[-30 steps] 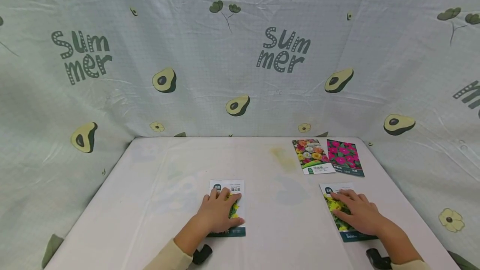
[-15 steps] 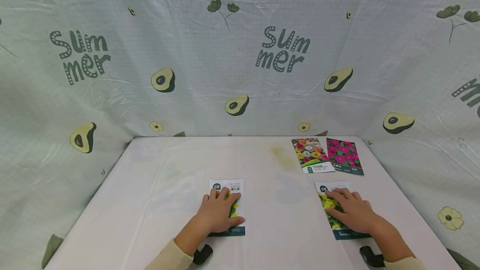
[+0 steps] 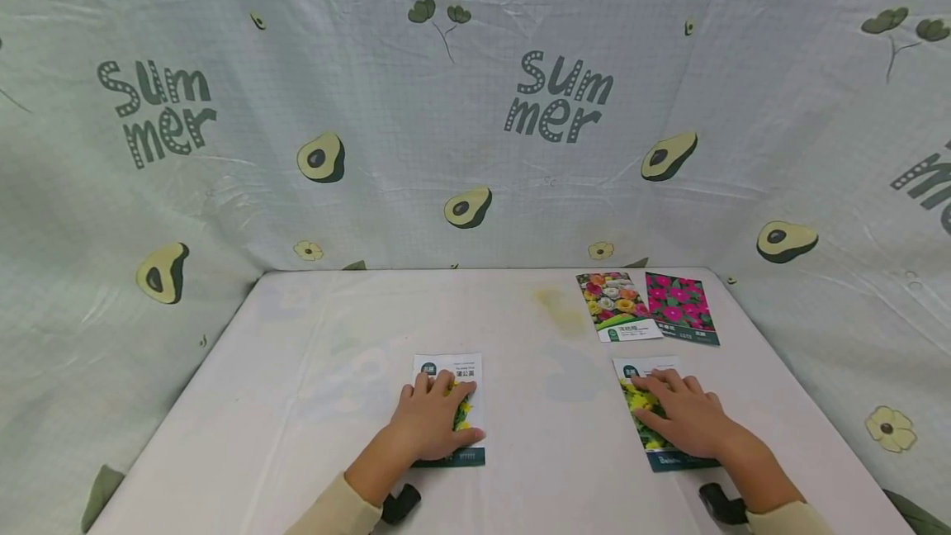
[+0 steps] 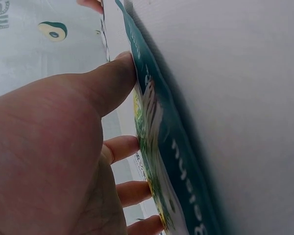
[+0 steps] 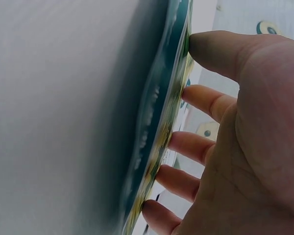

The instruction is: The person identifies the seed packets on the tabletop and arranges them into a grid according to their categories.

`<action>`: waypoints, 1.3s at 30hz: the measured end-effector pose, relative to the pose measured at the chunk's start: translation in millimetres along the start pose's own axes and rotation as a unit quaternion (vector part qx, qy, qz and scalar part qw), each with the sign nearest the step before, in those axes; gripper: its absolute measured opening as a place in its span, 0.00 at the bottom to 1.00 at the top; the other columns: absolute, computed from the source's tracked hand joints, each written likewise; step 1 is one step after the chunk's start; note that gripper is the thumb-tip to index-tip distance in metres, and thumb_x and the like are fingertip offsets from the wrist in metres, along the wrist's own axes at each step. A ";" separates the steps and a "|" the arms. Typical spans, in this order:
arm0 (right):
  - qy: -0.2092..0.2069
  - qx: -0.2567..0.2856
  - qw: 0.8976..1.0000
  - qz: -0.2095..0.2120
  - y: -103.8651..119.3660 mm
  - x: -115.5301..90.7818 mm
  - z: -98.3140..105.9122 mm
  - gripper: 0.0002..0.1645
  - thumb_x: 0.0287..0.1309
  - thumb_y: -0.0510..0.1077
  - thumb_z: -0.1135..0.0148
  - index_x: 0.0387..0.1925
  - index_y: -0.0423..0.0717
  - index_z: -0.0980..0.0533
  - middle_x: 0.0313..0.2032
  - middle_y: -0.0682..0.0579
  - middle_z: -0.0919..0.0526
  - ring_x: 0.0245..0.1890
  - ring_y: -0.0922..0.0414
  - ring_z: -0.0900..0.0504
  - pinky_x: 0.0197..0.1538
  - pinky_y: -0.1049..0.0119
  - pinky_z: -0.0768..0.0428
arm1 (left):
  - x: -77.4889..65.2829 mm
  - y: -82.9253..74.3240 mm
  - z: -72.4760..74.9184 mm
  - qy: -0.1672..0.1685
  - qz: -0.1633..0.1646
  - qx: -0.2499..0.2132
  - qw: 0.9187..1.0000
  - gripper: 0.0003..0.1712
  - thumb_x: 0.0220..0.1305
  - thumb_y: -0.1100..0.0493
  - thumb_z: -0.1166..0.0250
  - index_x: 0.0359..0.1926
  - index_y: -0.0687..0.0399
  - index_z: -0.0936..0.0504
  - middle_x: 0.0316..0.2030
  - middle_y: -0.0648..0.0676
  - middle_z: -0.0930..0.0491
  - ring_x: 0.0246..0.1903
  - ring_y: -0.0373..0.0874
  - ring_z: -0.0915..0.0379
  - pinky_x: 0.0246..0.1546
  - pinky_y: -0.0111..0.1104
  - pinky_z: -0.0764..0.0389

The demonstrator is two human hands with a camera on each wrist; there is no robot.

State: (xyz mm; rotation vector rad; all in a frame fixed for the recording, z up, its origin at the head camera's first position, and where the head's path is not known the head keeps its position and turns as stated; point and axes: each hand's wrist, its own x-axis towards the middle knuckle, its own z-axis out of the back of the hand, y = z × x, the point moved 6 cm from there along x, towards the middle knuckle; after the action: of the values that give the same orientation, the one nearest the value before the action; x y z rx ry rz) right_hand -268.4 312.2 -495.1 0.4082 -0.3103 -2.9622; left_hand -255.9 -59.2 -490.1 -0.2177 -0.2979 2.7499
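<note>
The left hand (image 3: pixel 434 419) is laid flat, fingers spread, on a seed packet (image 3: pixel 450 370) at the table's (image 3: pixel 297 403) front centre. The right hand (image 3: pixel 687 415) presses another seed packet (image 3: pixel 631 378) the same way, right of centre. Both packets are probably light, thin and slippery; an edge is best pinched. Since the earlier frame, the right packet is slid leftward; the left one is unchanged.
</note>
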 end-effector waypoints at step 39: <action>-0.022 -0.014 0.999 0.040 53.2 12.8 -6.4 0.39 0.66 0.68 0.40 0.72 0.58 0.29 0.67 0.44 0.29 0.61 0.41 0.31 0.58 0.32 0.31 | -6.7 -7.9 12.1 0.013 0.002 -0.004 1.000 0.43 0.61 0.29 0.34 0.72 0.40 0.28 0.61 0.55 0.32 0.52 0.55 0.39 0.48 0.50 0.36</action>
State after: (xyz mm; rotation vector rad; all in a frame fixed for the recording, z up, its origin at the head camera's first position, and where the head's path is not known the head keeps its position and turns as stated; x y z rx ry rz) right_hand -273.3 257.3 -492.6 0.3198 -0.2826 -2.8977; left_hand -249.3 -56.6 -475.8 -0.2557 -0.3023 2.7472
